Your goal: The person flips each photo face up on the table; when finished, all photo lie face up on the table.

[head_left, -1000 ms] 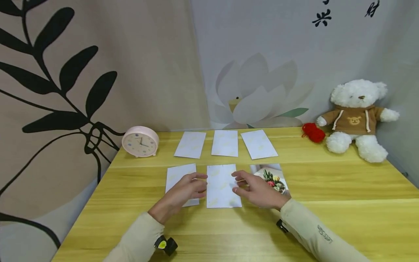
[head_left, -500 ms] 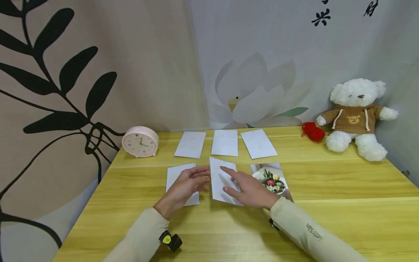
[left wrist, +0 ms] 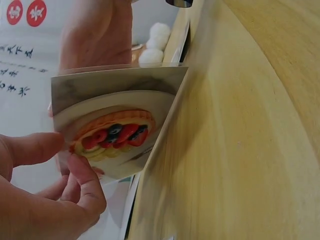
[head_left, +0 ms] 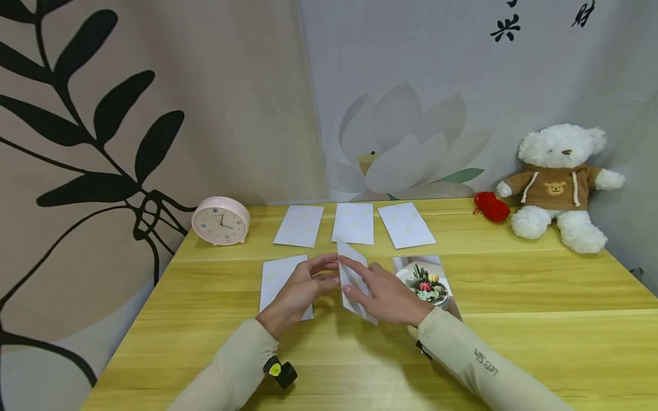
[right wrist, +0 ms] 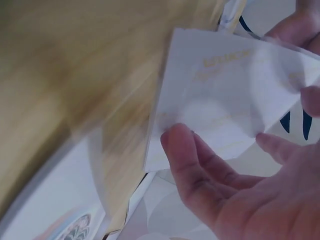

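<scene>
A picture card (head_left: 353, 282) stands tilted on edge above the table. Its face shows a fruit tart (left wrist: 115, 136) in the left wrist view, and its white back (right wrist: 225, 85) fills the right wrist view. My left hand (head_left: 303, 285) pinches the raised edge between thumb and fingertips. On the white side, my right hand (head_left: 393, 294) rests its fingertips against the card, index and thumb spread apart. Another card (head_left: 280, 279) lies white side up, partly behind my left hand. To the right lies a card with a potted succulent picture (head_left: 429, 288), partly covered by my right hand.
Three white-backed cards lie in a back row, among them a middle card (head_left: 353, 224). A pink clock (head_left: 221, 221) stands at the left edge of the wooden table (head_left: 540, 319). At the back right are red yarn (head_left: 492, 207) and a white teddy bear (head_left: 560, 188).
The middle front card lay flat a second ago. Its left edge has risen and swung rightward. My left hand has moved right with that edge, and my right hand has shifted left onto the card's back.
</scene>
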The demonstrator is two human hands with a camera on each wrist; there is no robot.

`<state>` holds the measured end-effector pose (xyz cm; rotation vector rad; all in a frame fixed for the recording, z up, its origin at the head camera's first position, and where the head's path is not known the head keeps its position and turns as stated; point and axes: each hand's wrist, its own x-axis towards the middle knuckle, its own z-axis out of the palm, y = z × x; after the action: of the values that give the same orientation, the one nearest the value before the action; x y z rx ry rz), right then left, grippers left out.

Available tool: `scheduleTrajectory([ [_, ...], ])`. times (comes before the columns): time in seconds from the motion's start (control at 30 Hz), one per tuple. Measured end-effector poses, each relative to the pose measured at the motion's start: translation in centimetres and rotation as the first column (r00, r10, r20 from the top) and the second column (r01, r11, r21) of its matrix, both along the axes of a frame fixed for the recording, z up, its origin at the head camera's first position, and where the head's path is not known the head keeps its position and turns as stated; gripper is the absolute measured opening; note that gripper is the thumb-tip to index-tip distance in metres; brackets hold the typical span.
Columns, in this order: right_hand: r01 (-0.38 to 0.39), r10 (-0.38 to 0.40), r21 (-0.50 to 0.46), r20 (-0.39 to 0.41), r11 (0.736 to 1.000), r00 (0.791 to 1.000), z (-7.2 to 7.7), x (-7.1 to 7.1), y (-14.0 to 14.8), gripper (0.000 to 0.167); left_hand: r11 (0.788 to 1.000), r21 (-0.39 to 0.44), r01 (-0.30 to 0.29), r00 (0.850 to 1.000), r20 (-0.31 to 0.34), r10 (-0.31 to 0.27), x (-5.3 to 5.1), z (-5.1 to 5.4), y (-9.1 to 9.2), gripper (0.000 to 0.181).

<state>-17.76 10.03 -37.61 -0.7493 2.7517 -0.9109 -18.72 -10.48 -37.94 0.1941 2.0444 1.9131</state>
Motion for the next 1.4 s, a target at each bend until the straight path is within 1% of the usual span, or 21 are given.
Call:
scheduleTrajectory([
  [0.1, -0.008, 0.008, -0.037, -0.003, 0.999, 1.0, 0.2, -0.1, 0.0, 0.061, 1.0, 0.014, -0.013, 1.0, -0.001, 0.013, -0.1, 0.0, 0.1, 0.053],
  [0.17, -0.019, 0.018, -0.089, -0.007, 0.996, 1.0, 0.4, -0.1, 0.1, 0.061, 1.0, 0.024, -0.019, 1.0, -0.004, 0.019, -0.2, 0.0, 0.2, 0.053],
  [0.23, -0.029, 0.029, -0.161, -0.006, 0.986, 1.0, 0.5, -0.2, 0.1, 0.06, 0.999, 0.034, -0.022, 1.0, -0.007, 0.022, -0.2, 0.1, 0.3, 0.053],
  [0.3, -0.036, 0.038, -0.239, 0.006, 0.97, 0.999, 0.6, -0.2, 0.1, 0.059, 0.999, 0.04, -0.022, 1.0, 0.001, 0.022, -0.2, 0.2, 0.4, 0.053],
  [0.4, -0.033, 0.058, -0.359, 0.058, 0.933, 0.997, 0.8, -0.2, 0.1, 0.058, 0.999, 0.05, -0.02, 0.999, 0.037, 0.018, 0.0, 0.5, 0.4, 0.054],
  [0.47, -0.035, 0.079, -0.419, 0.087, 0.907, 0.993, 0.9, -0.1, 0.0, 0.057, 0.997, 0.067, -0.023, 0.997, 0.072, 0.019, 0.1, 0.7, 0.4, 0.055],
  [0.53, -0.036, 0.095, -0.466, 0.105, 0.884, 0.99, 1.0, 0.0, 0.0, 0.056, 0.996, 0.082, -0.027, 0.996, 0.086, 0.02, 0.2, 0.8, 0.4, 0.056],
  [0.57, -0.036, 0.102, -0.485, 0.109, 0.874, 0.989, 1.0, 0.1, -0.1, 0.056, 0.996, 0.089, -0.029, 0.996, 0.087, 0.021, 0.2, 0.8, 0.4, 0.057],
  [0.63, -0.034, 0.101, -0.506, 0.105, 0.862, 0.989, 1.1, 0.2, 0.0, 0.055, 0.995, 0.091, -0.034, 0.997, 0.073, 0.027, 0.2, 0.9, 0.5, 0.058],
  [0.77, -0.024, 0.097, -0.53, 0.109, 0.848, 0.989, 1.1, 0.2, 0.3, 0.057, 0.997, 0.029, -0.068, 0.998, 0.016, 0.067, 0.2, 0.8, 0.7, 0.061],
  [0.87, -0.017, 0.092, -0.528, 0.116, 0.849, 0.989, 0.9, 0.1, 0.7, 0.06, 0.993, -0.042, -0.108, 0.994, -0.021, 0.107, 0.2, 0.8, 0.8, 0.061],
  [0.93, -0.007, 0.078, -0.513, 0.116, 0.858, 0.99, 0.8, 0.0, 1.1, 0.062, 0.988, -0.083, -0.132, 0.991, -0.035, 0.129, 0.3, 0.7, 0.8, 0.061],
  [1.03, 0.008, 0.042, -0.473, 0.095, 0.881, 0.995, 0.5, -0.1, 1.7, 0.062, 0.98, -0.121, -0.156, 0.987, -0.05, 0.151, 0.4, 0.8, 0.7, 0.061],
  [1.17, 0.022, 0.008, -0.407, 0.07, 0.913, 0.998, 0.2, -0.4, 2.3, 0.063, 0.976, -0.142, -0.167, 0.985, -0.06, 0.159, 0.5, 0.8, 0.6, 0.062],
  [1.3, 0.049, -0.004, -0.379, 0.119, 0.924, 0.993, 0.0, -0.6, 2.9, 0.064, 0.974, -0.145, -0.176, 0.984, -0.063, 0.169, 0.4, 0.6, 0.7, 0.059],
  [1.4, 0.089, -0.014, -0.376, 0.198, 0.923, 0.98, -0.1, -0.7, 3.3, 0.064, 0.971, -0.157, -0.178, 0.984, -0.052, 0.172, 0.2, 0.4, 0.6, 0.054],
])
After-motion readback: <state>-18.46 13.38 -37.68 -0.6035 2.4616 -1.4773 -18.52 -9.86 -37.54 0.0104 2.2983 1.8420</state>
